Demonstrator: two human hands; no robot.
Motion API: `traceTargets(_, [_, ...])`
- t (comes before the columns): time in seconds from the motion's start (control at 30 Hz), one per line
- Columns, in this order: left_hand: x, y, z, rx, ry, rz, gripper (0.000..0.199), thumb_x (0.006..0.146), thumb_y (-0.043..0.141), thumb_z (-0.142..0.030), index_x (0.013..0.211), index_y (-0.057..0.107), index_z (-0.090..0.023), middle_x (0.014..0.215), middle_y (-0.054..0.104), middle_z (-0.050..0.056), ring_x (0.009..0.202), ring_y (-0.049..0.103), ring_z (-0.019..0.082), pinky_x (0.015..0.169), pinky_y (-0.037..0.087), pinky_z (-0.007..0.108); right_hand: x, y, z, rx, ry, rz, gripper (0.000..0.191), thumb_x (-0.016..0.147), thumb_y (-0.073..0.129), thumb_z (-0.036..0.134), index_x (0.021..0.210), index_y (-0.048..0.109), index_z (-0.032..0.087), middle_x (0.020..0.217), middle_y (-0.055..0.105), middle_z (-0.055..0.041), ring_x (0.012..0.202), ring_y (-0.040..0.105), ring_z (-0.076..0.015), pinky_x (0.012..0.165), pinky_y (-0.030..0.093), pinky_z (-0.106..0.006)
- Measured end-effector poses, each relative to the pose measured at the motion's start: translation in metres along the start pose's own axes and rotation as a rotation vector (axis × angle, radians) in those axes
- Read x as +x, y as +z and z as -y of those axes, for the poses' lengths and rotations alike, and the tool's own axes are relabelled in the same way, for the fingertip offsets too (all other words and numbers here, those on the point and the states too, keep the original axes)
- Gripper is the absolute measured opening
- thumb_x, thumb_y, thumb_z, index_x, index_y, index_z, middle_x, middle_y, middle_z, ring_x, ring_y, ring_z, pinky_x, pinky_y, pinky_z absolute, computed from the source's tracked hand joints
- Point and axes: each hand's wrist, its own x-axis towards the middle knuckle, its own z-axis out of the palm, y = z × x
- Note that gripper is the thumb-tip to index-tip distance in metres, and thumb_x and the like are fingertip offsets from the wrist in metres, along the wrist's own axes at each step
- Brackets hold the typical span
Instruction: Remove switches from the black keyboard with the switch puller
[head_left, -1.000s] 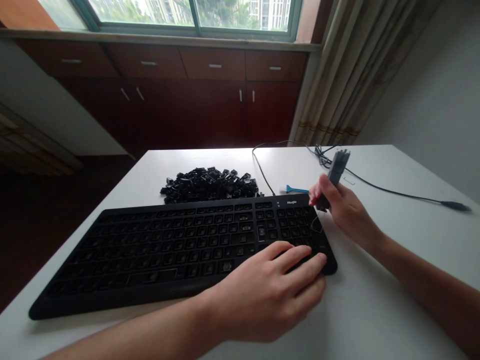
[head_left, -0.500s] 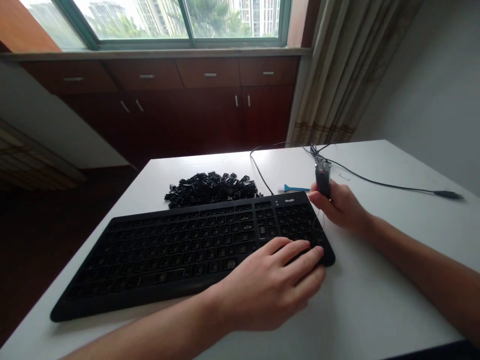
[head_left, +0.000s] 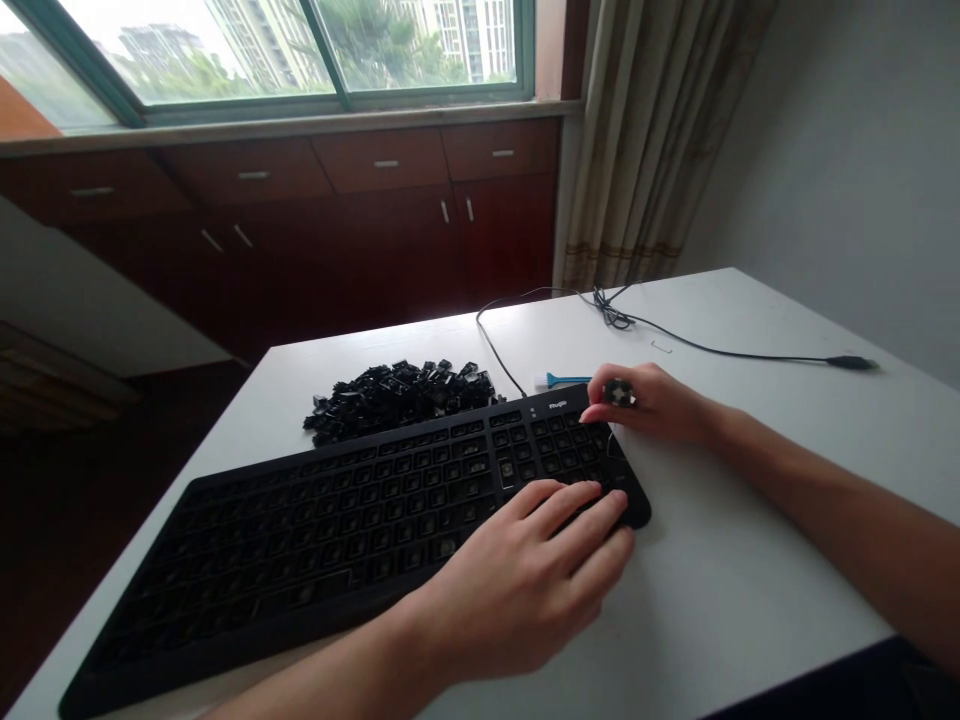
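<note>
A black keyboard (head_left: 330, 500) with its keycaps off lies slanted on the white table (head_left: 720, 560). My left hand (head_left: 525, 575) rests over its lower right part, palm down, fingers spread and somewhat bent, fingertips on the number pad side. At the keyboard's upper right corner my right hand (head_left: 652, 402) grips a small dark tool (head_left: 618, 392), seen end-on, with thumb and fingers round it. A thin wire loop reaches from near this hand down onto the keys. Its far end is hard to make out.
Behind the keyboard is a heap of black keycaps (head_left: 397, 395). A blue brush (head_left: 562, 380) lies beside my right hand. The keyboard's black cable (head_left: 720, 350) runs bundled across the back right, near a small bent wire (head_left: 661, 347). Cabinets (head_left: 352, 240) stand beyond the table.
My right hand has tipped the dark tool from upright to end-on and moved it down towards the keyboard. My left hand stays on the keyboard. The whole view has shifted slightly.
</note>
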Motion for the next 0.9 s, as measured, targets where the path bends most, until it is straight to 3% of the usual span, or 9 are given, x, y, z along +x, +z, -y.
traceTargets(0.33, [-0.001,-0.001,0.000,-0.008,-0.005,0.014,0.038,0.099,0.040,-0.025,0.132,0.053,-0.014,0.147,0.047,0.008,0.128,0.047,0.029,0.098,0.044,0.044,-0.004,-0.003,0.000,-0.025,-0.117,-0.028,0.011,0.085,0.064,0.020,0.093,0.056,0.020,0.075,0.063,0.0022,0.062,0.052,-0.0098,0.061,0.041,-0.021])
traceTargets(0.5, [0.000,-0.001,-0.001,-0.008,-0.011,-0.008,0.037,0.098,0.040,-0.025,0.131,0.054,-0.013,0.146,0.049,0.008,0.127,0.048,0.028,0.098,0.044,0.043,-0.006,-0.011,0.012,-0.073,-0.078,0.041,0.009,0.086,0.060,0.021,0.095,0.057,0.021,0.076,0.066,-0.0005,0.063,0.057,-0.0127,0.060,0.042,-0.023])
traceTargets(0.63, [0.001,-0.001,0.000,-0.010,-0.014,-0.022,0.035,0.098,0.040,-0.025,0.126,0.058,-0.014,0.144,0.050,0.007,0.125,0.049,0.027,0.097,0.045,0.042,-0.007,-0.002,0.029,-0.082,-0.046,0.033,0.009,0.087,0.060,0.024,0.095,0.058,0.022,0.074,0.064,0.0000,0.062,0.055,-0.0133,0.059,0.041,-0.024])
traceTargets(0.8, [0.002,-0.002,0.000,-0.014,-0.001,-0.021,0.033,0.098,0.039,-0.024,0.124,0.059,-0.015,0.142,0.052,0.007,0.125,0.049,0.027,0.096,0.046,0.042,-0.004,0.021,0.051,0.203,0.107,-0.165,0.022,0.093,0.055,0.037,0.080,0.053,0.020,0.068,0.053,0.0017,0.061,0.047,-0.0118,0.057,0.039,-0.025])
traceTargets(0.9, [0.002,-0.003,0.000,-0.018,-0.007,-0.029,0.033,0.098,0.040,-0.024,0.122,0.060,-0.015,0.141,0.053,0.008,0.123,0.050,0.026,0.096,0.046,0.040,-0.001,0.030,0.060,0.460,0.216,-0.164,0.031,0.096,0.049,0.044,0.076,0.051,0.020,0.070,0.053,0.0004,0.064,0.050,-0.0127,0.061,0.040,-0.027])
